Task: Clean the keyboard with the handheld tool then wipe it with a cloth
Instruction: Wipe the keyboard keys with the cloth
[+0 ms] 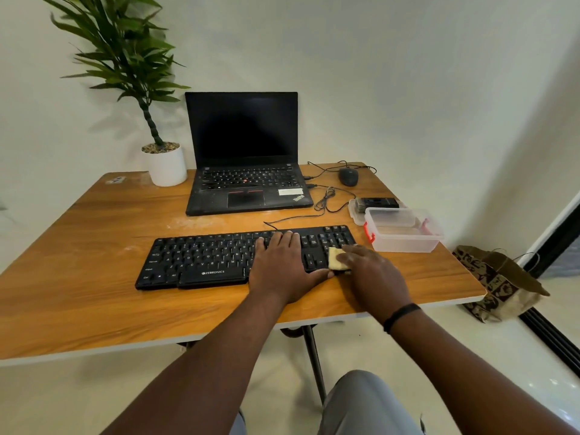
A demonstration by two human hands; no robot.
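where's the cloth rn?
Head view: the cloth sits under the right hand, on the right end of the keyboard, left of the clear plastic box.

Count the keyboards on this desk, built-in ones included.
2. The black Zebronics keyboard lies at the desk's near edge, under both hands; the second is the ThinkPad laptop's built-in keyboard, behind it toward the wall. None seems hidden.

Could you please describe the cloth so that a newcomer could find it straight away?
On the wooden table lies a black keyboard. At its right end, the right hand presses a small pale yellow cloth, the only light thing on the dark keys.
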